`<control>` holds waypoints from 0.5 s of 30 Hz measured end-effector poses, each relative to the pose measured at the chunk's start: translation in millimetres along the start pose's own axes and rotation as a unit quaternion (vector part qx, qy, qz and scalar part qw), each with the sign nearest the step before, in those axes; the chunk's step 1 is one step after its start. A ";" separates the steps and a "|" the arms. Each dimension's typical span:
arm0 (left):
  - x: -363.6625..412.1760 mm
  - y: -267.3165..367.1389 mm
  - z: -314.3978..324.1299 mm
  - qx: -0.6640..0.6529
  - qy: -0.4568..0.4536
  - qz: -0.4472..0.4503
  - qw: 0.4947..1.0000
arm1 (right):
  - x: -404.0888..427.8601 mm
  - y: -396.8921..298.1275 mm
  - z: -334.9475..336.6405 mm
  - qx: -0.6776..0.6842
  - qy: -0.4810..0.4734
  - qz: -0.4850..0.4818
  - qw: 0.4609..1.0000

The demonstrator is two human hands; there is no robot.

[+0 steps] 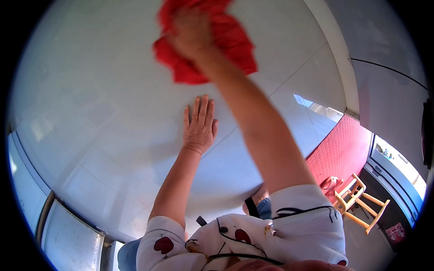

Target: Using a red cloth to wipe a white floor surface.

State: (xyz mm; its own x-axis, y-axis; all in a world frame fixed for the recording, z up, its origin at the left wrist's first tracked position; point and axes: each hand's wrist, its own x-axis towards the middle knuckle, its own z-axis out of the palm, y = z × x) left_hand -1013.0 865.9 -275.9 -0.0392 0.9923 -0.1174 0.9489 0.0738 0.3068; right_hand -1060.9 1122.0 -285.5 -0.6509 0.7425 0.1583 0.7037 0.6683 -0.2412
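Observation:
My right hand is pressed onto a crumpled red cloth at the top of the view, arm stretched far forward. Motion blurs that hand, and its fingers are hard to make out. The cloth spreads out around it on the pale, glossy tiled floor. Nearer to me, my left hand lies flat on the tile with nothing in it, its fingers extended. A gap of bare tile separates its fingertips from the cloth's lower edge.
On the right, a red textured mat lies beside a wooden stool, which appears tipped over. A grey panelled surface rises behind a pale raised edge. A worn white metal panel stands at lower left.

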 end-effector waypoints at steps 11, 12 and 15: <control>16.4 7.5 7.8 -0.032 0.013 0.026 0.999 | -76.1 112.4 -40.0 0.000 0.005 0.059 0.998; 15.2 3.2 6.0 -0.035 0.013 0.022 0.999 | -86.1 139.3 -48.1 -0.077 -0.004 0.096 0.992; 12.1 -1.9 5.8 -0.044 0.014 0.009 0.999 | -163.5 156.8 -64.2 -0.136 -0.004 0.100 0.986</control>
State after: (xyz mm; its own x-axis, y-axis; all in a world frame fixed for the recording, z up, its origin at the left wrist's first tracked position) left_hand -1013.5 877.3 -283.4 -0.0322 0.9958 -0.0854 0.9187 0.0631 0.3898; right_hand -825.9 1108.3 -287.8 -0.4928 0.8610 0.1258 0.8678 0.4970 -0.0018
